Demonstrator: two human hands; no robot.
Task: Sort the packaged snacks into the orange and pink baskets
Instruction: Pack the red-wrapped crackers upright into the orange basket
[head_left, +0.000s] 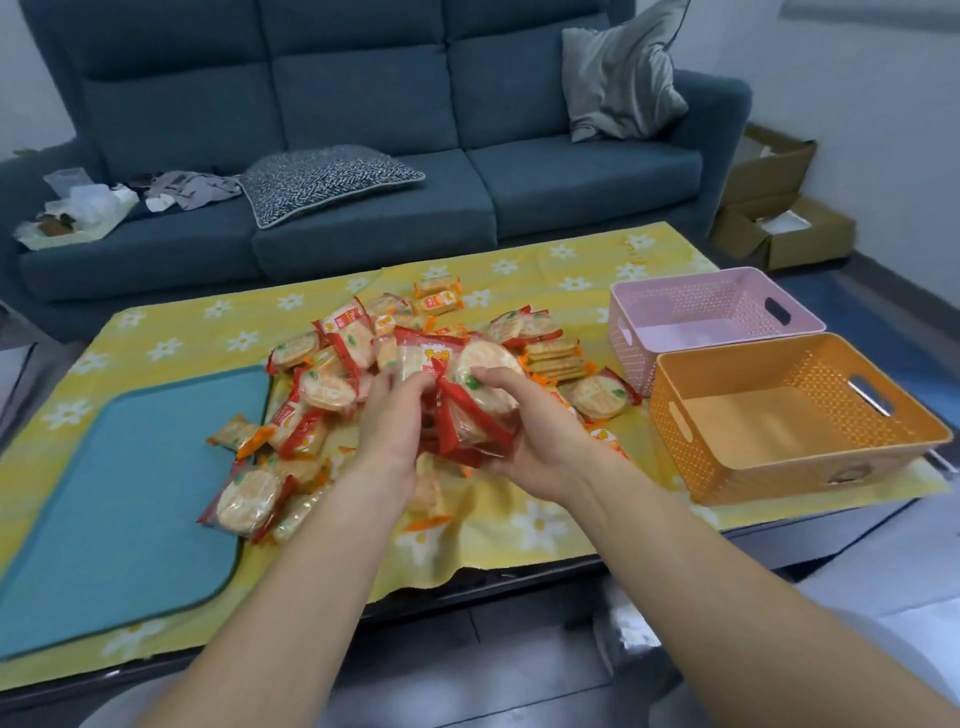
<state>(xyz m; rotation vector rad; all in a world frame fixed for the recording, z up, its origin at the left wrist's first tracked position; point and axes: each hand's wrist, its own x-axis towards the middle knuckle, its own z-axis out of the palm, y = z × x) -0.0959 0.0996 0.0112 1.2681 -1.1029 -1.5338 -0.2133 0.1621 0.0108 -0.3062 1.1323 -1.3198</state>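
A heap of snack packets (332, 374) is seen spread over the middle of a yellow flowered cloth (519, 525) on a low table; round crackers in red-edged wrappers are mixed with flat, square biscuits in orange-edged wrappers. A bundle of red-edged packets (478, 410) is gripped in the right hand (524, 441) just above the heap's near side, the thumb laid over the top packet and the fingers curled beneath. The left hand (389, 421) is pressed against the bundle from the other side, its fingertips buried among the wrappers; whether a packet is pinched there cannot be told, as the fingers are hidden. Both baskets are set at the table's right end, touching or nearly so; the pink basket (691, 275) stands farther back and the orange basket (810, 467) nearer, and bare floors are shown in both. A teal mat (130, 499) is laid on the cloth to the left of the heap; a few packets overlap its edge. A blue sofa (363, 104) with two cushions is seen behind the table; open cardboard boxes (774, 208) are stacked on the floor to its right.
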